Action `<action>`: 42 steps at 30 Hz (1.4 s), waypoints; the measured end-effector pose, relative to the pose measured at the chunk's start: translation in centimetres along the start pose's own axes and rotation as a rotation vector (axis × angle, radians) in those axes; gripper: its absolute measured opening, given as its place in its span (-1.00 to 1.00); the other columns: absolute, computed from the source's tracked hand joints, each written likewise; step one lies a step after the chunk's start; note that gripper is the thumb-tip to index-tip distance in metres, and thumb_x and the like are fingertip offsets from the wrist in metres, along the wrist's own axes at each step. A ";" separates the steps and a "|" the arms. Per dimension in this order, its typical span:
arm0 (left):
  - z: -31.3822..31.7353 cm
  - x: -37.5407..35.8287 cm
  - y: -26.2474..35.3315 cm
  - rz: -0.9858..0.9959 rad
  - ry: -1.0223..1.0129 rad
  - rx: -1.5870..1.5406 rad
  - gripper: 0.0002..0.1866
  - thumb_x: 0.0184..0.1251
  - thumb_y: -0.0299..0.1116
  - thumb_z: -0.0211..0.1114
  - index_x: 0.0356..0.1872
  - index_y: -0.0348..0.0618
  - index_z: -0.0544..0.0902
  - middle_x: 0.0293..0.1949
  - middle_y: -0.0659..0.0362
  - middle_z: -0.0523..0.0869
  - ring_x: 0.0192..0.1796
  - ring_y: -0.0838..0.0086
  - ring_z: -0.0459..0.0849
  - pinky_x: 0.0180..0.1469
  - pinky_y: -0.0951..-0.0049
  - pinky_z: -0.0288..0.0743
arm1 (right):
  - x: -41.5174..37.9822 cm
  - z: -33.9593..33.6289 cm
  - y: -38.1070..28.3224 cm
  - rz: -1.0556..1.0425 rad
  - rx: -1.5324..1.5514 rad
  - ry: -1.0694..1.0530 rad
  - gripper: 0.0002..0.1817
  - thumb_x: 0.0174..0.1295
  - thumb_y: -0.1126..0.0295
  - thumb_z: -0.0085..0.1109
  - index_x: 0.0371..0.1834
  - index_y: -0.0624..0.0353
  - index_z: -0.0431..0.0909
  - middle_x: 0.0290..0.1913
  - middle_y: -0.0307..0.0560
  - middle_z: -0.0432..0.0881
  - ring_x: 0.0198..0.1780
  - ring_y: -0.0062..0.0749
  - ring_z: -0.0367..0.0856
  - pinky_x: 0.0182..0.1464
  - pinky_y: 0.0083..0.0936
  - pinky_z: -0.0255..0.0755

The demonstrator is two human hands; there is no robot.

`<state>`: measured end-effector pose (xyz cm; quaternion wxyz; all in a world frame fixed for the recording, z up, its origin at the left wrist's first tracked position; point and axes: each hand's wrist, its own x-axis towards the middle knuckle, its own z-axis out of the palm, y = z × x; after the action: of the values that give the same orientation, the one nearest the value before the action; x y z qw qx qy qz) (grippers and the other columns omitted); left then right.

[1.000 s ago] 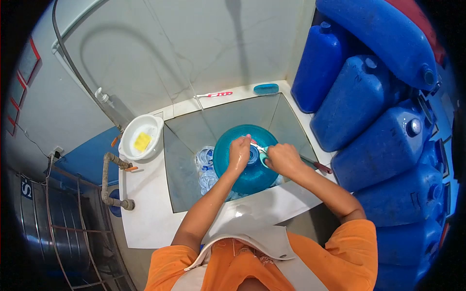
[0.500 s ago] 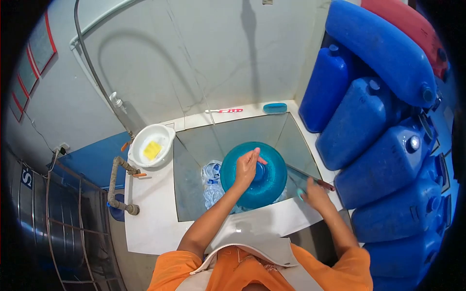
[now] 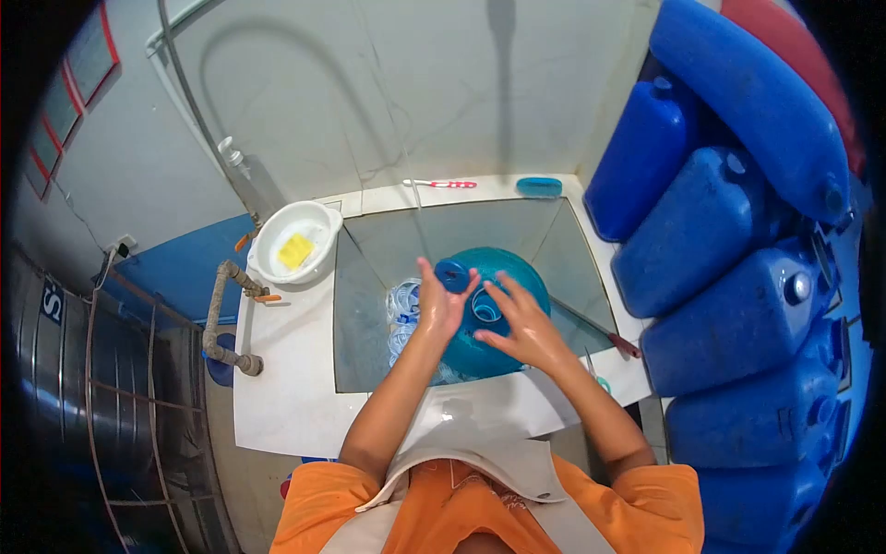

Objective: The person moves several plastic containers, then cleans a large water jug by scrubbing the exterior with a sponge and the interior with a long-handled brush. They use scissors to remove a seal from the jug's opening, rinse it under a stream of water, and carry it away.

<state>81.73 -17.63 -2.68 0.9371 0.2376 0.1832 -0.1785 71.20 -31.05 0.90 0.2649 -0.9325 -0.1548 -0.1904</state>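
Both hands (image 3: 489, 319) hide much of the teal water jug (image 3: 517, 268), left pinching its cap (image 3: 452, 275).

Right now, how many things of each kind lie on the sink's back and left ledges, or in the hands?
Toothbrush: 1
Blue scrub brush: 1
White basin: 1
Yellow sponge in basin: 1
Blue cap in left hand: 1
Total: 5

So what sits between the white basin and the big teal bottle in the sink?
In the head view, a cluster of small clear plastic bottles lies in the sink between the white basin and the teal bottle, beside the left hand.
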 end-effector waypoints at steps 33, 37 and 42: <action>-14.9 5.6 11.1 0.478 0.239 2.030 -0.75 0.10 -0.41 0.15 -0.22 -0.31 0.60 -0.25 -0.13 0.66 -0.22 -0.03 0.64 -0.09 0.11 0.50 | 14.4 2.8 7.4 0.149 -0.007 -0.445 -0.44 -0.06 0.13 0.28 -0.10 0.38 0.50 -0.43 0.20 0.60 -0.24 -0.09 0.60 -0.15 -0.33 0.46; -28.7 22.0 2.6 0.141 -0.046 2.298 -0.79 0.06 -0.43 0.13 -0.29 -0.20 0.67 -0.19 -0.11 0.66 -0.16 0.05 0.65 -0.07 0.10 0.50 | 10.1 0.1 7.6 0.287 -0.002 -0.480 -0.11 -0.11 0.25 0.39 0.31 0.26 0.13 -0.43 0.11 0.63 -0.32 -0.22 0.63 -0.18 -0.43 0.48; -31.7 25.5 -1.4 0.161 0.046 2.248 -0.65 0.23 -0.31 0.05 0.04 -0.08 0.51 0.16 -0.05 0.41 0.19 -0.10 0.38 0.16 -0.04 0.31 | 6.9 -1.3 7.7 0.231 0.078 -0.403 -0.64 -0.11 0.19 0.39 -0.66 0.32 0.58 0.22 0.17 0.32 0.14 -0.03 0.45 0.04 -0.30 0.43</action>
<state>95.11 -8.85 -40.13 0.1965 0.9611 -0.0800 -0.1767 79.91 -36.76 1.55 0.2846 -0.9522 -0.1042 0.0373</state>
